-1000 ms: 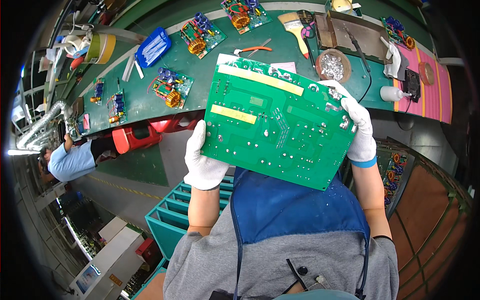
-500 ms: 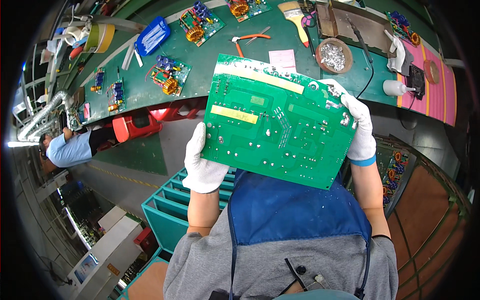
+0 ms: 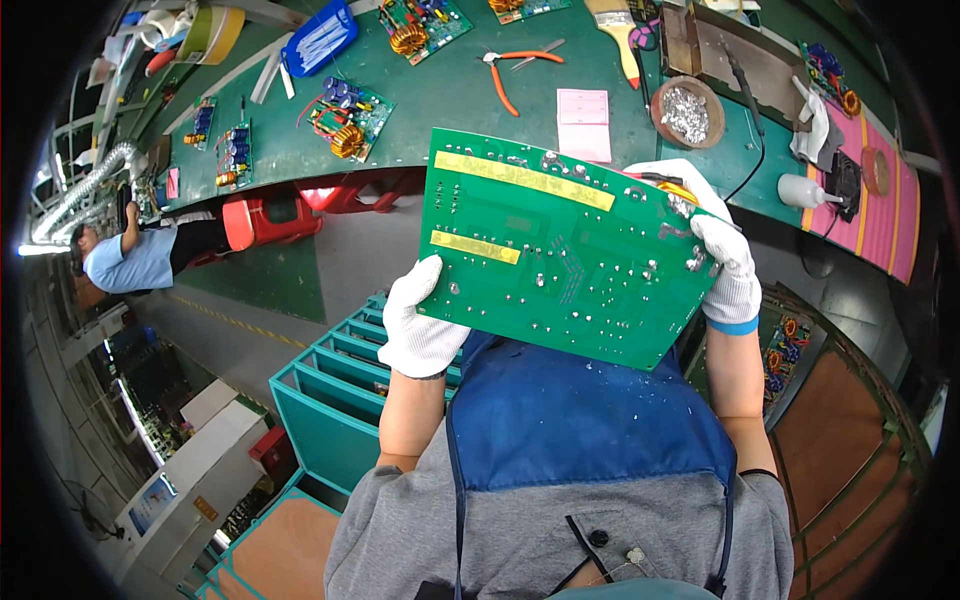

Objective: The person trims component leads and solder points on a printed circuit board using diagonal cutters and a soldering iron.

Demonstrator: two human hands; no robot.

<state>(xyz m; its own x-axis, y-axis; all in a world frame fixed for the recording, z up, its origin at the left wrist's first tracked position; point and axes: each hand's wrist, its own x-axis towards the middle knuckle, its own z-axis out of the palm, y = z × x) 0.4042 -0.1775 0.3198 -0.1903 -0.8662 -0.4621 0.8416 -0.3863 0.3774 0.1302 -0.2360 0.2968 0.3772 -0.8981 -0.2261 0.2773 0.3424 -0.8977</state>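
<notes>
With both gloved hands I hold a large green circuit board (image 3: 560, 290) in front of my chest, its soldered underside facing up. Two strips of yellow tape (image 3: 525, 181) lie across it. My left hand (image 3: 425, 325), in a white knit glove, grips the lower left edge with the thumb on top. My right hand (image 3: 727, 262), gloved too, is closed round the right edge. Something orange and yellow (image 3: 674, 190) peeks out beside that hand at the far right corner. The parts on the board's other face are otherwise hidden.
On the green bench (image 3: 450, 110) lie orange-handled pliers (image 3: 505, 85), a pink paper (image 3: 583, 125), a brush (image 3: 615, 35), a bowl of metal bits (image 3: 686, 112), a white bottle (image 3: 803, 190) and more boards (image 3: 346, 120). A teal rack (image 3: 330, 420) stands at left; a person (image 3: 135, 260) sits beyond.
The board has tilted, and its far edge sits lower in view. An orange and yellow part now shows by my right hand. My view has shifted, so the bench things appear higher and farther right.
</notes>
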